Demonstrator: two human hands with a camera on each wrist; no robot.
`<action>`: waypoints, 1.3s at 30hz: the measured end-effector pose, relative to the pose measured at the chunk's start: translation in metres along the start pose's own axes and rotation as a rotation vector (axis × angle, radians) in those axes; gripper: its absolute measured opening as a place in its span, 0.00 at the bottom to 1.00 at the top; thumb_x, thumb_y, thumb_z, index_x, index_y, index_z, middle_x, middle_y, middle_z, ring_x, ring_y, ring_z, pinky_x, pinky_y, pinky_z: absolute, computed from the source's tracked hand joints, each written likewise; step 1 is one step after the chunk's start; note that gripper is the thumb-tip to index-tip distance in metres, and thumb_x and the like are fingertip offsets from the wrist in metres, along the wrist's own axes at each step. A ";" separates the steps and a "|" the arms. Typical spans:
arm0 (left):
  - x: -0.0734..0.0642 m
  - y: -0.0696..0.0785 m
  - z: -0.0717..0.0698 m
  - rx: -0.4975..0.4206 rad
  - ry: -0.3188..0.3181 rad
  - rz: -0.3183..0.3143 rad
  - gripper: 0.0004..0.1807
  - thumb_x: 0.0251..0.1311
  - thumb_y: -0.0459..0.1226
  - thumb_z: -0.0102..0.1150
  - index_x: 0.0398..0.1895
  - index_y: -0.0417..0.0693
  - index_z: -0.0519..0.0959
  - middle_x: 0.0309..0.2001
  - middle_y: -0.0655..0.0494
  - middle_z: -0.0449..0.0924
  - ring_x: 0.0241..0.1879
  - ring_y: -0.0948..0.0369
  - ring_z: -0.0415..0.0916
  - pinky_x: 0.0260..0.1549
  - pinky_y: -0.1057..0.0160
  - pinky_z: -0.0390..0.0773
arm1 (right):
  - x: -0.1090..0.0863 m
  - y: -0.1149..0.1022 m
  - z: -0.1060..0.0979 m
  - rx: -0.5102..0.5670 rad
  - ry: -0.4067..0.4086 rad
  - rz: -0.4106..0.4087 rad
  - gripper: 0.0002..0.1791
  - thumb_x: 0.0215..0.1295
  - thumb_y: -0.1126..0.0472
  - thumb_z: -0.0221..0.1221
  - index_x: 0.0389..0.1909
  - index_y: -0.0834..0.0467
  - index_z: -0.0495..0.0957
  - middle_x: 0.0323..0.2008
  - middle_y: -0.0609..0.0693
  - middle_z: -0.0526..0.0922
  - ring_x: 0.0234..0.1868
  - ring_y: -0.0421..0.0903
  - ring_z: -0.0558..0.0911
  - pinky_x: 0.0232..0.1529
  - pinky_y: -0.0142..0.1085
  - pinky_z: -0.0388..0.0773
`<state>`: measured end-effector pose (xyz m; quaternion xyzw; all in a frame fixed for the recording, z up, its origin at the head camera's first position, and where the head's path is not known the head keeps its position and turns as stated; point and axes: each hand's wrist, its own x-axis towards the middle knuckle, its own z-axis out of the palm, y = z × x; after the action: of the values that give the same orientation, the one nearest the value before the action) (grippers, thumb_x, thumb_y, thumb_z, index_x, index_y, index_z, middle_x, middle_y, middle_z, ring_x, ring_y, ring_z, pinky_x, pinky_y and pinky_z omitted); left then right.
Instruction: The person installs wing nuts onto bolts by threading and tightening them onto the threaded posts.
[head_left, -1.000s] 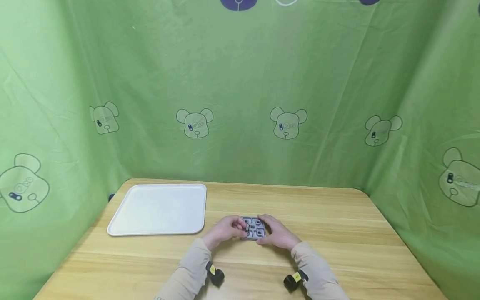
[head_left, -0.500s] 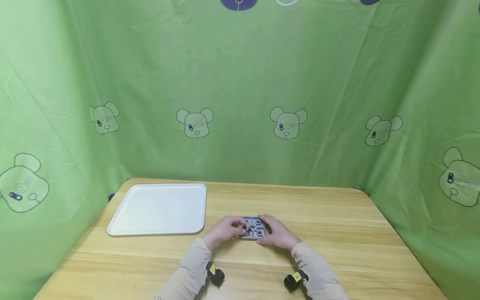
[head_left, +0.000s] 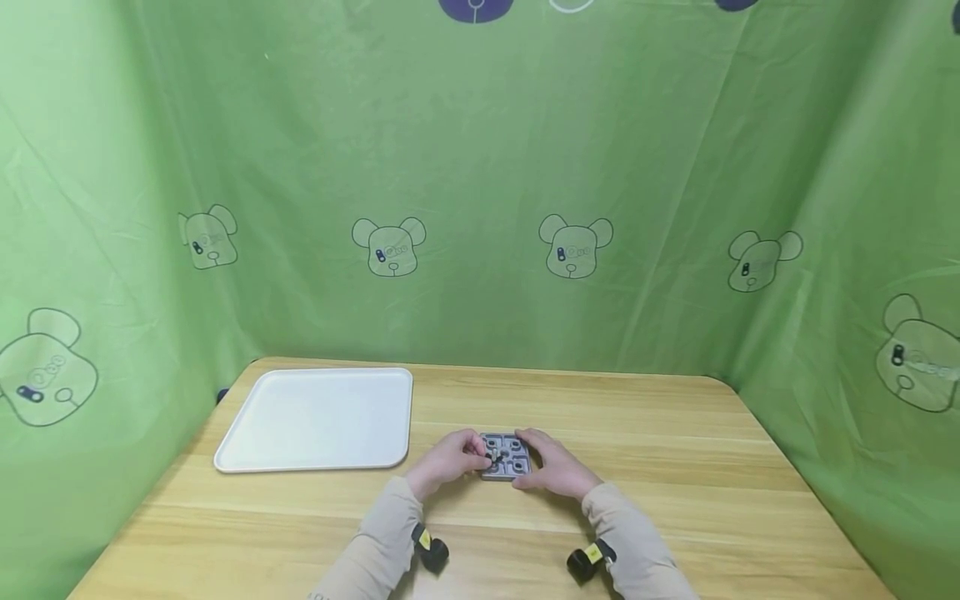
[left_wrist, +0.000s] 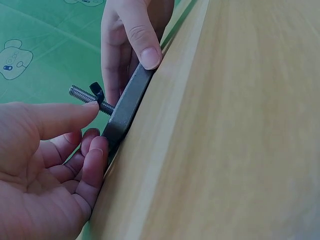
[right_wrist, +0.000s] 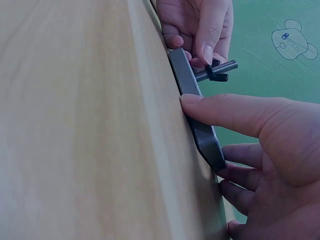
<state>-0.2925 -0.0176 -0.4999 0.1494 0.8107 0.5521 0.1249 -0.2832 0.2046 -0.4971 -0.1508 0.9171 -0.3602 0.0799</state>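
Observation:
A square grey metal plate point(head_left: 507, 477) with raised ribs and round holes lies flat on the table. From its left part a threaded bolt point(left_wrist: 79, 93) stands up, with a black wing nut point(right_wrist: 218, 76) partway along it. My left hand point(head_left: 450, 457) is at the nut, thumb tip against one wing, the other fingers curled low beside the plate's edge. My right hand point(head_left: 558, 468) grips the plate's right side, its thumb point(right_wrist: 192, 98) on the near edge and its fingers around the far side. The plate's underside is hidden.
A white rectangular tray point(head_left: 315, 421) lies at the back left of the wooden table point(head_left: 600, 408). Green curtains point(head_left: 480, 150) with bear-head prints hang behind the table and on both sides. Each sleeve carries a black strapped-on camera.
My left thumb and fingers have shifted slightly around the wing nut, whose wings now stand at a different angle. My right hand and the plate have stayed in place.

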 end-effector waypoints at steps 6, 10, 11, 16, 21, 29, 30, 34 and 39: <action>-0.003 0.003 0.000 -0.012 0.001 -0.009 0.07 0.54 0.31 0.64 0.32 0.39 0.74 0.31 0.55 0.74 0.29 0.62 0.69 0.28 0.67 0.71 | 0.001 0.002 0.001 -0.003 0.008 -0.008 0.50 0.45 0.52 0.73 0.71 0.58 0.62 0.72 0.64 0.61 0.70 0.67 0.61 0.68 0.65 0.55; -0.003 0.003 0.000 -0.019 -0.007 -0.011 0.07 0.55 0.31 0.63 0.34 0.38 0.76 0.31 0.55 0.74 0.30 0.62 0.70 0.28 0.68 0.72 | 0.001 0.002 0.001 -0.005 0.009 -0.022 0.50 0.45 0.53 0.72 0.71 0.59 0.62 0.71 0.64 0.62 0.70 0.67 0.62 0.68 0.65 0.55; -0.003 0.003 0.000 -0.022 -0.010 -0.013 0.07 0.55 0.31 0.63 0.35 0.38 0.76 0.31 0.55 0.75 0.30 0.62 0.70 0.28 0.68 0.72 | 0.001 0.002 0.001 -0.005 0.008 -0.023 0.50 0.46 0.53 0.72 0.71 0.59 0.62 0.71 0.64 0.62 0.70 0.67 0.62 0.68 0.65 0.55; -0.004 0.003 0.000 -0.036 -0.024 -0.016 0.08 0.55 0.30 0.62 0.37 0.38 0.77 0.31 0.55 0.75 0.30 0.63 0.70 0.27 0.69 0.72 | 0.002 0.004 0.002 -0.002 0.005 -0.020 0.50 0.46 0.52 0.72 0.71 0.59 0.61 0.71 0.64 0.61 0.71 0.67 0.61 0.68 0.65 0.55; -0.003 0.003 0.000 -0.048 -0.034 -0.004 0.09 0.54 0.29 0.63 0.38 0.37 0.77 0.31 0.54 0.75 0.30 0.63 0.70 0.27 0.68 0.71 | 0.002 0.004 0.001 0.003 0.007 -0.023 0.50 0.46 0.53 0.72 0.71 0.59 0.61 0.71 0.64 0.61 0.71 0.67 0.61 0.69 0.64 0.54; -0.002 0.000 -0.001 -0.051 -0.052 0.008 0.13 0.51 0.27 0.63 0.41 0.36 0.79 0.32 0.55 0.74 0.32 0.63 0.70 0.27 0.71 0.72 | 0.000 0.003 0.000 -0.003 0.003 -0.024 0.50 0.46 0.53 0.72 0.71 0.59 0.62 0.71 0.66 0.60 0.71 0.68 0.60 0.69 0.65 0.54; -0.002 0.000 -0.001 -0.049 -0.053 0.010 0.13 0.51 0.27 0.63 0.41 0.36 0.79 0.32 0.55 0.74 0.32 0.63 0.70 0.27 0.71 0.72 | 0.000 0.002 0.000 -0.004 0.002 -0.023 0.50 0.46 0.53 0.72 0.71 0.60 0.62 0.71 0.66 0.60 0.71 0.68 0.60 0.69 0.65 0.54; -0.002 0.000 -0.001 -0.035 -0.052 0.012 0.12 0.53 0.29 0.64 0.42 0.37 0.80 0.32 0.54 0.74 0.31 0.63 0.69 0.28 0.70 0.72 | 0.000 0.002 0.000 -0.010 0.001 -0.022 0.50 0.46 0.53 0.72 0.71 0.60 0.61 0.71 0.66 0.60 0.71 0.68 0.60 0.68 0.65 0.54; -0.001 0.001 -0.001 -0.020 -0.045 0.008 0.10 0.56 0.30 0.62 0.42 0.39 0.81 0.33 0.52 0.77 0.31 0.63 0.70 0.29 0.68 0.72 | 0.000 0.001 0.000 -0.001 -0.001 -0.009 0.50 0.47 0.52 0.72 0.71 0.59 0.61 0.72 0.64 0.60 0.71 0.67 0.60 0.69 0.65 0.54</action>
<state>-0.2914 -0.0185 -0.4991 0.1639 0.8015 0.5572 0.1424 -0.2830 0.2052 -0.4974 -0.1551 0.9166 -0.3601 0.0785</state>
